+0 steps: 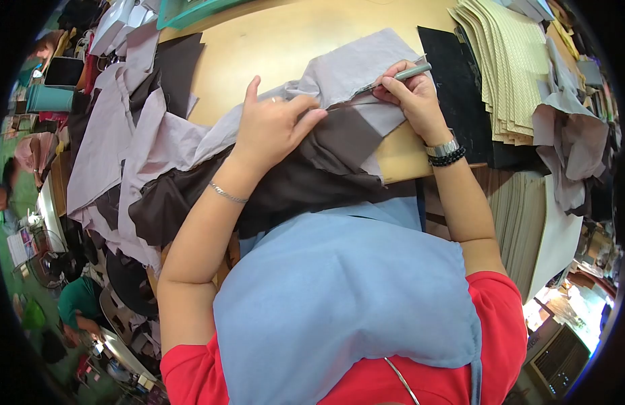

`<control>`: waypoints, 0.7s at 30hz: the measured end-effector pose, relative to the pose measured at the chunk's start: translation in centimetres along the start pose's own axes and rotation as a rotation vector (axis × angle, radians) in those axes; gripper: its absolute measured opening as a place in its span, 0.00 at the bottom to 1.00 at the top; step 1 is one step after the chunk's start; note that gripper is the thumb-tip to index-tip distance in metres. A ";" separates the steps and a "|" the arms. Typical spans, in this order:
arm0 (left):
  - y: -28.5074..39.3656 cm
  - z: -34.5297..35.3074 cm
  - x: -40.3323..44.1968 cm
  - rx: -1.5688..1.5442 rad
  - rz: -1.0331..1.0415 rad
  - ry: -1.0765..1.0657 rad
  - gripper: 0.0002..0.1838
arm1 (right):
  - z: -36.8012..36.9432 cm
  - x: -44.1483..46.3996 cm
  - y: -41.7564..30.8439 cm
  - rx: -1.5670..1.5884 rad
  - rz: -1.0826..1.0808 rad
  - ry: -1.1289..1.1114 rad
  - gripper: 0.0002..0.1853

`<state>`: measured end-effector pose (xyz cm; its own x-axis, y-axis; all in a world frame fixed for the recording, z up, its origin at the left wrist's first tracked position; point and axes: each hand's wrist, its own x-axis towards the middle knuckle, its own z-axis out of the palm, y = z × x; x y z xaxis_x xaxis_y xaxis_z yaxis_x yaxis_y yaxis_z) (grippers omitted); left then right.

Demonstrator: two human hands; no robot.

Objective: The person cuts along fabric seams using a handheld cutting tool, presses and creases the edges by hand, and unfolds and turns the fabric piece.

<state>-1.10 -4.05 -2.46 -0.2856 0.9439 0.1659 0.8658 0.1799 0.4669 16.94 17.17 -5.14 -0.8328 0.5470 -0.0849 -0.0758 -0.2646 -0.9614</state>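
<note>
Light grey fabric and dark brown fabric lie together over the table's front edge, meeting along a seam-like edge. My left hand pinches that edge between thumb and index finger, with another finger raised. At the far end of the same edge, my right hand is closed around a slim grey pen-like tool. Its thin tip points left along the fabric edge; I cannot make out exactly what kind of tool it is. The fabric trails down to the left, below my left forearm.
A teal tray sits at the table's back edge. Stacked cream textured sheets and black material lie right. More grey cloth hangs at far right. A person in a green top is at lower left.
</note>
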 end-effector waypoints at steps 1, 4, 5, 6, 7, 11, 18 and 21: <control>0.4 0.0 0.3 0.045 0.007 0.002 0.14 | 0.0 0.0 0.0 -0.022 -0.002 -0.003 0.04; 0.9 0.4 1.0 0.147 0.009 0.029 0.24 | 0.3 -0.2 -0.1 -0.044 -0.018 0.000 0.04; 0.8 0.8 1.0 0.160 -0.007 0.048 0.27 | 0.3 -0.3 -0.1 -0.044 -0.024 0.005 0.05; 0.7 1.0 1.0 0.172 -0.023 0.066 0.30 | 0.4 -0.3 -0.1 -0.069 -0.039 0.000 0.05; 0.6 1.0 1.1 0.159 -0.056 0.004 0.33 | 0.4 -0.3 -0.1 -0.093 -0.053 -0.007 0.05; 0.5 0.1 1.1 0.089 -0.133 -0.137 0.40 | 0.6 -0.4 0.1 -0.127 -0.080 -0.013 0.05; 0.8 1.5 1.1 0.075 -0.216 -0.060 0.37 | 1.0 -0.5 0.1 -0.228 -0.136 -0.020 0.05; 0.9 2.6 1.1 0.035 -0.252 0.028 0.30 | 0.9 -0.7 0.0 -0.171 -0.136 -0.001 0.05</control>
<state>0.45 -2.10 -4.07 -0.5055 0.8598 0.0725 0.7790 0.4187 0.4667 17.02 16.07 -4.89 -0.8216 0.5679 0.0485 -0.0932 -0.0498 -0.9944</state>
